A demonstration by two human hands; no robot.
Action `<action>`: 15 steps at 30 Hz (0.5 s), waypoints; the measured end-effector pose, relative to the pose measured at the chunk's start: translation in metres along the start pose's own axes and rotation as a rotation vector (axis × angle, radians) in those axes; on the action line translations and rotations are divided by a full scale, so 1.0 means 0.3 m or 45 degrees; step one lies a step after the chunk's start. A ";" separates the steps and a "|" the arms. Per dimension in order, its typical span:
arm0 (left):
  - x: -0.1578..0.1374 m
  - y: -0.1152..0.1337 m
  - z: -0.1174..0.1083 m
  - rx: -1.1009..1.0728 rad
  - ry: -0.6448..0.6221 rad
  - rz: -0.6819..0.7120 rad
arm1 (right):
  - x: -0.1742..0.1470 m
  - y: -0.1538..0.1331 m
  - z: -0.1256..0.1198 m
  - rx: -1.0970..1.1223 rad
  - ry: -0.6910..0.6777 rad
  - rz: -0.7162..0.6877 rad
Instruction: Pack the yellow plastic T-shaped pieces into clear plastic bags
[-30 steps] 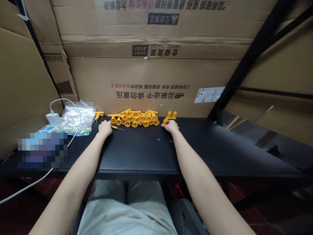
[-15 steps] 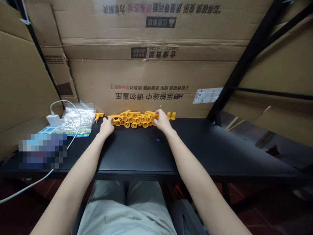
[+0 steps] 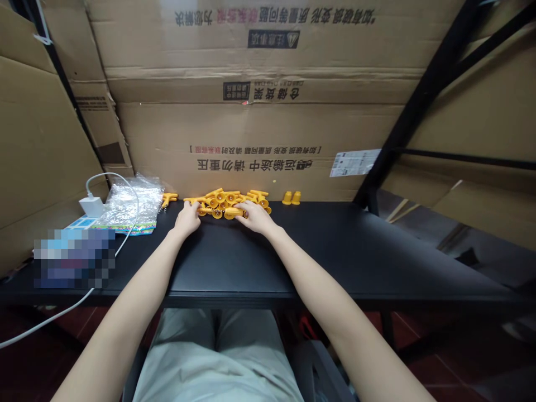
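Observation:
In the head view, my left hand (image 3: 187,219) is closed on a slim yellow plastic piece (image 3: 205,211), at the left end of a pile. My right hand (image 3: 256,218) pinches a yellow plastic cup (image 3: 233,213) turned on its side, its end facing my left hand. A small gap lies between the two pieces. Behind both hands is the pile of yellow cups and forked handles (image 3: 220,196), many with their open round mouths toward me. Fingertips are partly hidden among the parts.
Two yellow cups (image 3: 292,198) stand upright right of the pile. More forked yellow handles (image 3: 169,199) lie left, by a clear plastic bag (image 3: 134,201). A white charger (image 3: 92,206) with a cable sits farther left. Cardboard (image 3: 251,125) walls the back of the black table (image 3: 335,251).
My right hand has moved left and nearer from the pile's right end and now holds a yellow cup in front of the pile. My left hand has shifted slightly right with its piece.

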State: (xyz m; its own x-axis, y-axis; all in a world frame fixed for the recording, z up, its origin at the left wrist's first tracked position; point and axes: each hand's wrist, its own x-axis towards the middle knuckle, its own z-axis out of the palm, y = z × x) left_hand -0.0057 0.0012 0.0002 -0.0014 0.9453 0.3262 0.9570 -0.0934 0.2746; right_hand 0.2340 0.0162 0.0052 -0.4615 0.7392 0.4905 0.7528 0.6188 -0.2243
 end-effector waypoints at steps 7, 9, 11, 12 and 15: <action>-0.006 0.023 0.005 -0.074 0.027 0.149 | 0.000 -0.009 0.011 0.104 -0.008 -0.054; -0.006 0.025 0.006 -0.107 0.029 0.254 | -0.001 -0.009 0.012 0.106 -0.014 -0.062; -0.006 0.025 0.006 -0.136 0.019 0.330 | -0.001 -0.006 0.013 0.111 -0.011 -0.067; -0.006 0.024 0.006 -0.152 0.015 0.360 | -0.001 -0.004 0.013 0.120 -0.001 -0.069; -0.004 0.021 0.003 -0.198 0.008 0.419 | 0.000 0.004 0.015 0.170 0.050 -0.070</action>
State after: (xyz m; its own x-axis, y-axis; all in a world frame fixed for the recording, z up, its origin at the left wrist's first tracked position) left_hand 0.0006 -0.0001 0.0006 0.2969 0.8548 0.4257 0.8511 -0.4390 0.2879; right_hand 0.2326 0.0182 0.0011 -0.4793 0.6941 0.5371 0.6567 0.6897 -0.3052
